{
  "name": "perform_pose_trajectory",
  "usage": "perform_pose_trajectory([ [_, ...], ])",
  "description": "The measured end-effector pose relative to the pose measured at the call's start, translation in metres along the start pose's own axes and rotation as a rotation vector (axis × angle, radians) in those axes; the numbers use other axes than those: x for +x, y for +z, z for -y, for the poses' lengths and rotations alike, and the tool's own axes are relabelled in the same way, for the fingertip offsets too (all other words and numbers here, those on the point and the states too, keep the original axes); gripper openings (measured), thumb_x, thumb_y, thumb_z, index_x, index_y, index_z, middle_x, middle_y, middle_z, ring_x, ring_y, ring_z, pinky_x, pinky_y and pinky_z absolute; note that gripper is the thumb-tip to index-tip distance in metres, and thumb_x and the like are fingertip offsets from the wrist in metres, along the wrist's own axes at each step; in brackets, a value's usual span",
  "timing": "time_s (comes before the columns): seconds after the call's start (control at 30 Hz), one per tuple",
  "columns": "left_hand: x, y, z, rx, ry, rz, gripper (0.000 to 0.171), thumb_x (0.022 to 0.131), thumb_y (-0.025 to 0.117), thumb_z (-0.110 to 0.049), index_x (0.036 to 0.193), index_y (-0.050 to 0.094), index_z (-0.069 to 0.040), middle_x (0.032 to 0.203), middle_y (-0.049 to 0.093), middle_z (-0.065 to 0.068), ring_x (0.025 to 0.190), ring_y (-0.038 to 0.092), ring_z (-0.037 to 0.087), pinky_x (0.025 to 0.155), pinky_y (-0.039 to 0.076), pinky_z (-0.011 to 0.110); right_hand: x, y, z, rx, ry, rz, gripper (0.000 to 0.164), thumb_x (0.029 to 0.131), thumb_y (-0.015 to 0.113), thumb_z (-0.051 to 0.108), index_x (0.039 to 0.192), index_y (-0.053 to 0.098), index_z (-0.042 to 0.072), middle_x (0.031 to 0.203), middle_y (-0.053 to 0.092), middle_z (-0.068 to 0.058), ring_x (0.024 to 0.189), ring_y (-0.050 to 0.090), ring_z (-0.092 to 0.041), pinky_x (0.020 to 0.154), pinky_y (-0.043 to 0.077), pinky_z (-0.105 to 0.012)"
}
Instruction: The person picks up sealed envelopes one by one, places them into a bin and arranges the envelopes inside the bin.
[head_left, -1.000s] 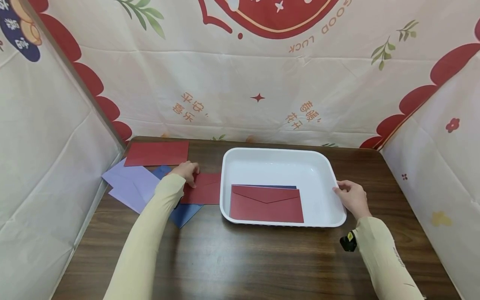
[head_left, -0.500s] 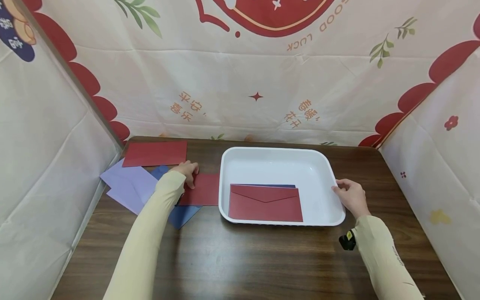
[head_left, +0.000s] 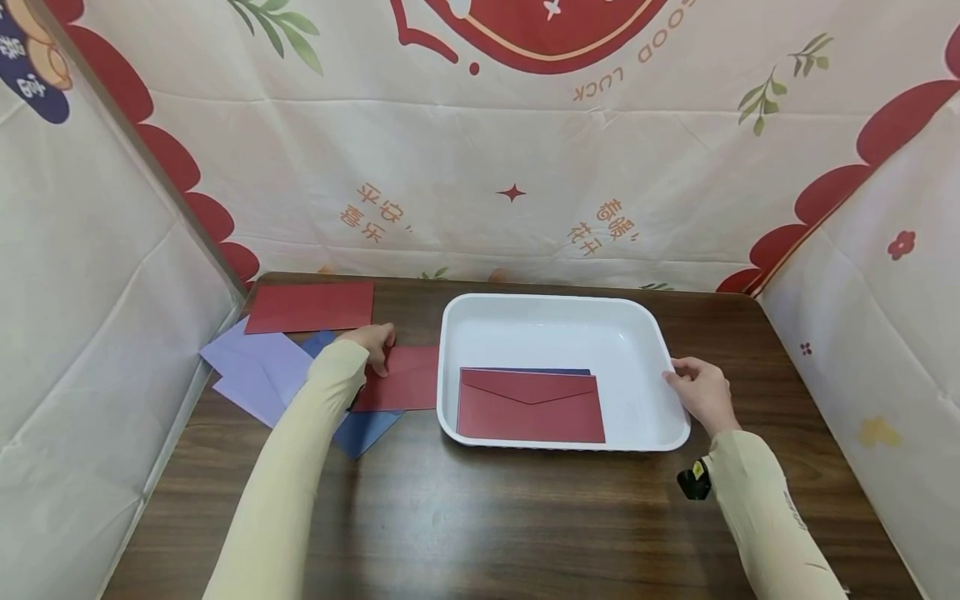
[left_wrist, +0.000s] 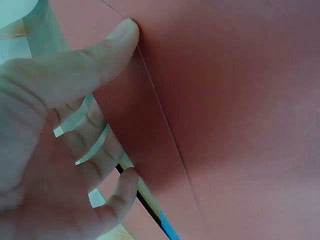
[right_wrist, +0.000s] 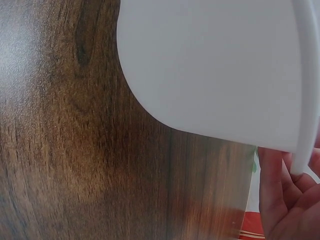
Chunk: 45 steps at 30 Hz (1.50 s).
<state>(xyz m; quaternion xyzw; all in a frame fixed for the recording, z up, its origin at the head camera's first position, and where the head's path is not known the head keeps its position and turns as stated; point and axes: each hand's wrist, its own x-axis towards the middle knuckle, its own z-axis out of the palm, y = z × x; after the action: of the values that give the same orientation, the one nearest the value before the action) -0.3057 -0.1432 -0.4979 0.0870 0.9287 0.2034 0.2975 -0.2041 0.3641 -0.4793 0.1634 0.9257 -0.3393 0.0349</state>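
Observation:
My left hand (head_left: 372, 343) is over a red envelope (head_left: 401, 379) just left of the white tray (head_left: 630, 333). In the left wrist view the thumb (left_wrist: 112, 47) presses on the envelope's face near a flap line, and the other fingers are at and below its edge, pinching it. Blue envelopes (head_left: 367, 429) lie partly under it. With its thumb and fingers, my right hand (head_left: 703, 392) grips the tray's right rim; in the right wrist view those fingers (right_wrist: 272, 185) curl beneath the rim. Inside the tray, a red envelope (head_left: 531, 408) lies on a blue one.
Lilac envelopes (head_left: 262, 371) overlap at the left beside the wall sheet. Another red envelope (head_left: 311, 307) lies at the table's back left. Printed cloth (head_left: 450, 150) stands around the back and sides of the brown wooden table (head_left: 480, 525).
The left hand has shifted very slightly left with the red envelope. The right hand has stayed on the tray rim, and the tray stands where it was.

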Motion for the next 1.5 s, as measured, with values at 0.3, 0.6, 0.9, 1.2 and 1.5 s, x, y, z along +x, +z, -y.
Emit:
perform_pose_trajectory([
  [0.3,-0.007,-0.005,0.006,-0.003,0.097,-0.023,0.038,0.073,0.072,-0.001,0.103,0.049,-0.006,0.108,0.051,0.015,0.088,0.046,0.024,0.067,0.041,0.031,-0.001,0.000,0.002,-0.001,0.000,0.004,0.043,0.090,0.054,0.024,0.123,0.051,-0.004,0.086,0.052,-0.015,0.073,0.047,-0.024,0.055,0.041,-0.027],
  [0.6,-0.016,-0.012,0.011,-0.031,0.175,-0.035,0.029,0.077,0.068,0.001,0.101,0.052,-0.005,0.111,0.056,0.018,0.094,0.049,0.027,0.074,0.042,0.034,0.000,0.000,0.001,-0.006,-0.002,0.001,0.042,0.090,0.054,0.024,0.122,0.051,-0.004,0.087,0.052,-0.015,0.073,0.047,-0.024,0.055,0.041,-0.027],
  [0.9,-0.020,-0.016,0.017,0.003,0.237,-0.063,0.018,0.083,0.057,0.004,0.100,0.056,-0.004,0.106,0.058,0.020,0.092,0.052,0.027,0.071,0.043,0.032,0.000,0.000,-0.001,-0.006,-0.011,0.006,0.042,0.090,0.054,0.024,0.121,0.052,-0.004,0.088,0.053,-0.016,0.073,0.048,-0.025,0.055,0.042,-0.027],
  [1.2,-0.028,-0.031,0.022,-0.074,0.291,-0.031,0.016,0.085,0.053,0.004,0.095,0.060,-0.006,0.100,0.060,0.015,0.093,0.056,0.027,0.076,0.046,0.036,0.000,-0.001,0.001,-0.015,-0.012,0.006,0.042,0.090,0.054,0.024,0.121,0.052,-0.004,0.093,0.056,-0.020,0.074,0.051,-0.025,0.056,0.044,-0.027],
  [1.5,-0.036,-0.038,0.026,-0.067,0.281,-0.018,0.014,0.086,0.053,0.003,0.094,0.060,-0.007,0.094,0.057,0.009,0.085,0.051,0.023,0.073,0.044,0.033,-0.001,-0.002,0.001,-0.033,-0.021,0.007,0.042,0.089,0.056,0.024,0.119,0.053,-0.004,0.097,0.057,-0.023,0.075,0.052,-0.026,0.057,0.045,-0.027],
])
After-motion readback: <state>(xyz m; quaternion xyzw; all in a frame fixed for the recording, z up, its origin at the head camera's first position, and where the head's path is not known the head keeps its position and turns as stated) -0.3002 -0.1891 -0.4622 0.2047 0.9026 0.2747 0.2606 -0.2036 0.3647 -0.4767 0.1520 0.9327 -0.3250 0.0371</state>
